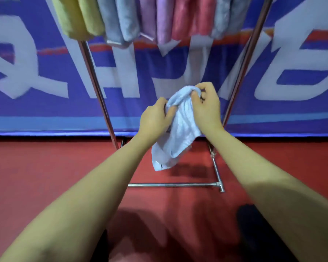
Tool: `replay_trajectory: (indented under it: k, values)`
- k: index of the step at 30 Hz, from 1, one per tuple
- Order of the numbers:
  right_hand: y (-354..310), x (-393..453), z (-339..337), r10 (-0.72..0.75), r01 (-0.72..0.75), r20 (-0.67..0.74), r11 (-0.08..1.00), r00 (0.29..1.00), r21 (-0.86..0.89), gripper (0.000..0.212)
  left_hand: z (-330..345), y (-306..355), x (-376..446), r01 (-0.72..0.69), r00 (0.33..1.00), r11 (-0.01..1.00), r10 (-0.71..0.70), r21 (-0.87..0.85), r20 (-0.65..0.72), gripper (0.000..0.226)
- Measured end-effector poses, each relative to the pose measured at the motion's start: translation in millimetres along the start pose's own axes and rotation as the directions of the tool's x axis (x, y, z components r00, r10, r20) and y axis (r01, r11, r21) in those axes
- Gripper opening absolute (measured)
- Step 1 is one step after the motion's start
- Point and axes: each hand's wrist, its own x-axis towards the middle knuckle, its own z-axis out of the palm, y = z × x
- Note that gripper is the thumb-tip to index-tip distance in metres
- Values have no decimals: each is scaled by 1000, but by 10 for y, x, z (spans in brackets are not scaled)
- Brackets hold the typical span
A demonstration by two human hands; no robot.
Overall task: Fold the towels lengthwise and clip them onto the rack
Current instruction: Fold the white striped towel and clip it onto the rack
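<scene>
A light blue towel (180,129) hangs bunched in the air in front of me, below the rack's row of hanging towels. My left hand (155,118) grips its upper left edge with curled fingers. My right hand (206,104) pinches the top of the towel, a little higher and to the right. The towel's lower corner droops toward the floor. Above, the metal rack (95,80) carries several folded towels: yellow (76,17), grey-blue (119,19), lilac (159,19), pink (193,17) and grey (229,16). No clips are visible.
The rack's two slanted chrome legs frame my hands, and its base bar (174,184) lies on the red floor. A blue banner with large white letters (45,72) stands right behind the rack. A dark shoe (252,224) shows at lower right.
</scene>
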Motion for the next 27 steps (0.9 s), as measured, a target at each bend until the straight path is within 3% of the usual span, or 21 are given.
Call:
replay_trajectory:
  k: [4, 7, 10, 14, 18, 20, 23, 24, 25, 27]
  values:
    - [-408, 174, -156, -22, 21, 14, 1000, 1000, 15, 16, -402, 437, 210, -67, 985, 994, 79, 84, -154, 29]
    - [-564, 193, -214, -73, 72, -1, 990, 997, -124, 39, -640, 716, 341, -46, 971, 995, 65, 89, -232, 31]
    - [-637, 71, -301, -142, 135, -26, 976, 990, -173, 37, -828, 902, 456, -17, 955, 996, 41, 85, -295, 31]
    - [-630, -156, -373, -187, 218, 160, 954, 969, -206, 58, -1020, 1030, 511, 11, 935, 995, 25, 99, -353, 34]
    - [-751, -228, -330, -185, 307, 332, 879, 925, -364, 82, -1127, 1065, 423, -1, 934, 998, 25, 68, -358, 26]
    - [-852, -207, -280, -188, 321, 328, 848, 926, -421, 73, -1171, 1059, 378, -3, 930, 999, 20, 47, -366, 27]
    - [-1004, -150, -230, -217, 309, 264, 868, 940, -389, 13, -1261, 1037, 324, 1, 929, 999, 16, 45, -369, 30]
    - [-1071, -130, -232, -221, 309, 252, 866, 942, -394, 9, -1292, 1021, 307, -8, 930, 999, 23, 43, -366, 34]
    - [-1147, -109, -238, -201, 286, 249, 879, 948, -382, 21, -1325, 1000, 290, -14, 932, 999, 26, 38, -363, 39]
    - [-1306, -32, -279, -133, 191, 215, 940, 968, -282, 22, -1397, 968, 253, -22, 932, 999, 31, 27, -361, 46]
